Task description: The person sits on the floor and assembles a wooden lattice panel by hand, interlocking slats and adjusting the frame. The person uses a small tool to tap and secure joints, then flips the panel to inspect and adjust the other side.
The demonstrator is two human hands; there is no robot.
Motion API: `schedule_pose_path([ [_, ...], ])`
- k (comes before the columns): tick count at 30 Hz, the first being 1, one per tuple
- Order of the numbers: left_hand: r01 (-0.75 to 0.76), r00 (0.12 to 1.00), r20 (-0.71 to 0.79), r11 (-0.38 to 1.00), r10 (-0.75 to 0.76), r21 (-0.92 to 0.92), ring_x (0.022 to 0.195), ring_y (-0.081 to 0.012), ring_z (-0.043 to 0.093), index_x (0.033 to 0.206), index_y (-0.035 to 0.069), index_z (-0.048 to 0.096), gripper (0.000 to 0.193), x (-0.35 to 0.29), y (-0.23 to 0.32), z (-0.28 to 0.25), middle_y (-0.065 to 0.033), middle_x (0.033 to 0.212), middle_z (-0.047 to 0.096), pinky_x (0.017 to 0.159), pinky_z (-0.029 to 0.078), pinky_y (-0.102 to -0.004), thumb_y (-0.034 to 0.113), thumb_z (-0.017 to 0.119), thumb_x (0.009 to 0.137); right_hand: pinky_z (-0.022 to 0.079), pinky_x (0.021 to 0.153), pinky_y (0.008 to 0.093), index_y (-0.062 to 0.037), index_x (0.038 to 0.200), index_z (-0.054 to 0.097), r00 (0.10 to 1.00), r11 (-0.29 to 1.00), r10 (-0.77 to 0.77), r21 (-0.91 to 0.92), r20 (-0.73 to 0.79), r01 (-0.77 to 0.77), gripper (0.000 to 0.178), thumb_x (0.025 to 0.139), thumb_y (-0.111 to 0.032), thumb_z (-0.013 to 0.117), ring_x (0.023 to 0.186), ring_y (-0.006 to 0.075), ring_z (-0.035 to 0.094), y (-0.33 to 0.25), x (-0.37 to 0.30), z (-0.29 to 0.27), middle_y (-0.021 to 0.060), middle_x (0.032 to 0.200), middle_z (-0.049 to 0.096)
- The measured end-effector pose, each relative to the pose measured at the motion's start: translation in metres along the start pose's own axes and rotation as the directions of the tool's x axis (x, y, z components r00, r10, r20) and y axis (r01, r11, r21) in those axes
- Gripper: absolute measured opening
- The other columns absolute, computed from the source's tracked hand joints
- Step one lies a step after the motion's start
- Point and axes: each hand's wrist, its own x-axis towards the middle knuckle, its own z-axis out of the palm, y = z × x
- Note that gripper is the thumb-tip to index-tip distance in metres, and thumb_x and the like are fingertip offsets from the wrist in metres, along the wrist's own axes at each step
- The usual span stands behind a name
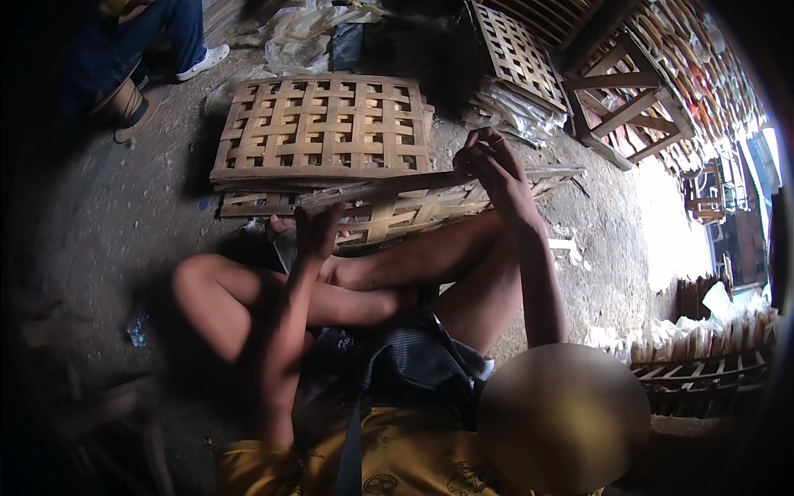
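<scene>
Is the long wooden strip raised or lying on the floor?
Raised: the strip spans between the left hand and right hand, which hold it up.

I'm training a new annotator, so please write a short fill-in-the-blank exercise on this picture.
1. The left hand and right hand both touch the wooden strip; the ____ hand is higher in the picture.
2. The seated person's shirt is coloured ____.
3. The shoe below the blue trousers is coloured ____.
Missing words: right; yellow; white.

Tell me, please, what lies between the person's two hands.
A long brown strip spans from the left hand to the right hand, as the head view shows.
</scene>
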Motion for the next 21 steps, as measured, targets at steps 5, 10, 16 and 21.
schedule_pose_path([
  [5, 0.078, 0.996, 0.03, 0.982, -0.084, 0.17, 0.057, -0.0129, 0.064, 0.108, -0.003, 0.062, 0.049, 0.007, -0.016, -0.016, -0.0087, 0.085, 0.07, 0.055, 0.046, -0.0227, 0.045, 0.056, 0.098, 0.048, 0.086, 0.0307, -0.0002, 0.116, 0.051, 1.0, 0.996, -0.008, -0.092, 0.009, 0.008, 0.021, 0.099, -0.011, 0.055, 0.092, 0.0144, 0.06, -0.007, 0.001, -0.016, 0.0057, 0.097, 0.063],
  [10, 0.067, 0.996, -0.055, 0.996, -0.069, -0.051, 0.057, -0.0115, 0.063, 0.11, -0.002, 0.062, 0.05, -0.003, 0.013, 0.004, -0.0061, 0.073, 0.068, 0.057, 0.047, -0.0224, 0.046, 0.054, 0.099, 0.047, 0.086, 0.0294, 0.0001, 0.112, 0.054, 0.997, 0.958, 0.0, -0.287, 0.077, 0.022, 0.016, 0.101, -0.011, 0.05, 0.09, 0.014, 0.06, -0.017, 0.005, -0.02, 0.0057, 0.093, 0.062],
  [16, 0.0, 1.0, -0.007, 1.0, 0.0, -0.028, 0.07, -0.0175, 0.068, 0.12, -0.007, 0.054, 0.05, 0.015, -0.036, -0.004, -0.0147, 0.097, 0.068, 0.051, 0.055, -0.0274, 0.034, 0.066, 0.094, 0.049, 0.08, 0.0292, -0.0002, 0.109, 0.055, 0.996, 0.933, 0.012, -0.36, 0.089, 0.021, 0.012, 0.099, -0.004, 0.05, 0.083, 0.0124, 0.06, -0.038, 0.008, -0.009, 0.0045, 0.087, 0.061],
  [21, 0.109, 0.994, -0.026, 0.993, -0.11, -0.035, 0.077, -0.0186, 0.069, 0.128, -0.009, 0.05, 0.057, 0.006, -0.025, -0.003, -0.0168, 0.111, 0.066, 0.055, 0.059, -0.0296, 0.033, 0.066, 0.094, 0.05, 0.073, 0.0296, 0.0008, 0.11, 0.056, 0.999, 0.937, -0.035, -0.348, -0.033, 0.021, 0.015, 0.1, -0.008, 0.048, 0.076, 0.0136, 0.06, -0.026, 0.002, -0.041, 0.0053, 0.086, 0.062],
])
